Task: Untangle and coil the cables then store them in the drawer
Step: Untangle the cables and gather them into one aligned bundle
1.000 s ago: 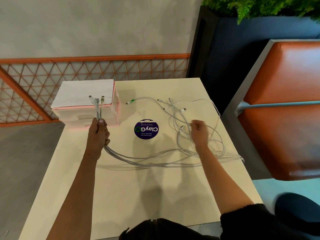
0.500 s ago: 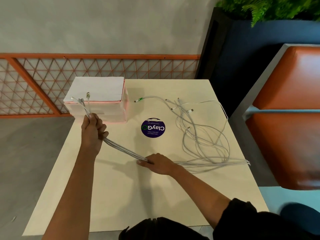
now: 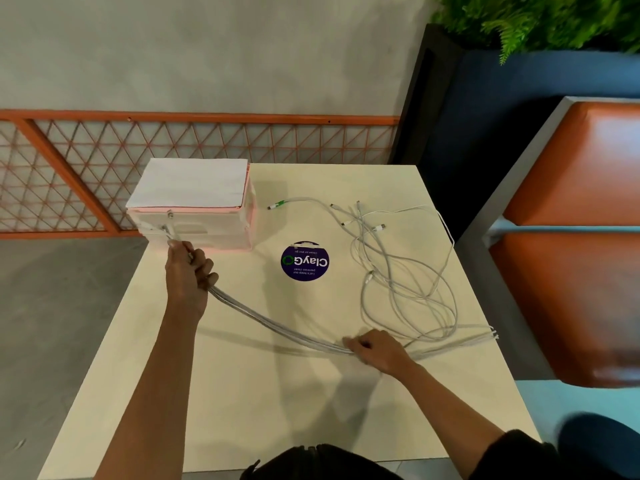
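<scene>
We see the L grip (image 3: 188, 278) fisted round one end of the cable bundle (image 3: 270, 323), just in front of the drawer box (image 3: 207, 233) at the desk's (image 3: 277, 410) far-left corner. The R grip (image 3: 379, 351) holds the same bundle further along, toward the right edge. The other cables (image 3: 408, 282) lie tangled (plugs toward the far edge) nr the right edge, w/ a round sticker (image 3: 304, 260) between box and tangle.
</scene>
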Available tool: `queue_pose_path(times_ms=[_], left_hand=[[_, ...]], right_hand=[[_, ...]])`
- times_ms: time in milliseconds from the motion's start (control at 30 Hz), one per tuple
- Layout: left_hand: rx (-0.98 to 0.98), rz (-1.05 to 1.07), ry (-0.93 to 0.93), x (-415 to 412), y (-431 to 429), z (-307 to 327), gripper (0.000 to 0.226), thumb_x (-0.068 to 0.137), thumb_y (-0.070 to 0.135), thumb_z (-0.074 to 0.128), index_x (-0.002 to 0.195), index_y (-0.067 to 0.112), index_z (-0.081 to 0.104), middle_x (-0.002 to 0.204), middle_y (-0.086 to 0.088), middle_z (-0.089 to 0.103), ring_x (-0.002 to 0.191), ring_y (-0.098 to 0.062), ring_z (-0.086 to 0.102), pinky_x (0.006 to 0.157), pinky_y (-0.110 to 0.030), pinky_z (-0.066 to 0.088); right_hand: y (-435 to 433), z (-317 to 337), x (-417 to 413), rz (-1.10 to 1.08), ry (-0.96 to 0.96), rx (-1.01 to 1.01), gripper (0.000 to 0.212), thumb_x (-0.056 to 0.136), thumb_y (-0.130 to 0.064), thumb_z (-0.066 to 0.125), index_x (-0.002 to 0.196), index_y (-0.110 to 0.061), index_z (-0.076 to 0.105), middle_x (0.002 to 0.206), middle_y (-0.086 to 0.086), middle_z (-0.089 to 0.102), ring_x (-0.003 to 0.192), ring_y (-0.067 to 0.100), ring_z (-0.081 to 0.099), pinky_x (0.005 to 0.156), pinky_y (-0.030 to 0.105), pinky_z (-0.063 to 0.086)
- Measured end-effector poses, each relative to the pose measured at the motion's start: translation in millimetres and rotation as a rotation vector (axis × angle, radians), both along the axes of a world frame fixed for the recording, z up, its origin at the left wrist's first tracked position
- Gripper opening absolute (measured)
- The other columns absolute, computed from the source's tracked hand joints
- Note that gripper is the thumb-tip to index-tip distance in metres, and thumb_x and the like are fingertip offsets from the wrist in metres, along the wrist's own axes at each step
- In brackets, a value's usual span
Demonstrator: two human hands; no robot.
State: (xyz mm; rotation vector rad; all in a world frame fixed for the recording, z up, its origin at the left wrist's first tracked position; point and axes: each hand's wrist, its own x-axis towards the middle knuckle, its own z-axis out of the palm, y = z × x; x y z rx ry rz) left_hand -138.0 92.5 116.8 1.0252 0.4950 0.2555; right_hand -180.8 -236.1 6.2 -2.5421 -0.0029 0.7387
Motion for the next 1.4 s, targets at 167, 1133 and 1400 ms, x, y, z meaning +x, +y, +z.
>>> queue_pose_path(times_ms=[167, 1133, 1400], left_hand=[[0.038, -0.023, 0.02, -4.2, -11.0, -1.1, 0.039, 0.104, 0.04, 0.027, 0.07, 0.023, 0.035, 0.046, 0.012, 0.026, 0.046, -0.01, 0.011, 0.044, -0.019, 0.01], [0.206, -0.216, 0.135, 1.3, 9.4, -10.9, 0.04, 0.104, 0.036, 0.032, 0.066, 0.024, 0.029, 0.053, 0.009, 0.019, 0.042, -0.004, 0.015, 0.041, -0.017, 0.011], [0.279, -0.228, 0.135, 11.5, 3.2, -17.4, 0.037, 0.103, 0.038, 0.03, 0.07, 0.023, 0.029, 0.056, 0.008, 0.019, 0.045, -0.007, 0.014, 0.043, -0.02, 0.01]], right_hand=[[5.1, -2.2, 14.9, -0.051, -0.3, -0.003, 0.018, 0.086, -0.04, 0.06, 0.077, -0.025, 0.054, 0.081, -0.01, 0.054, 0.081, 0.017, 0.056, 0.06, 0.025, 0.038], [8.3, 13.7, 197.4, -0.207, -0.514, -0.114, 0.025, 0.09, -0.008, 0.05, 0.113, -0.003, 0.058, 0.12, 0.017, 0.054, 0.115, 0.035, 0.047, 0.091, 0.04, 0.04], [19.5, 2.4, 248.5, -0.308, -0.355, -0.061, 0.03, 0.096, -0.007, 0.044, 0.117, 0.008, 0.057, 0.122, 0.025, 0.057, 0.118, 0.037, 0.05, 0.098, 0.035, 0.036]])
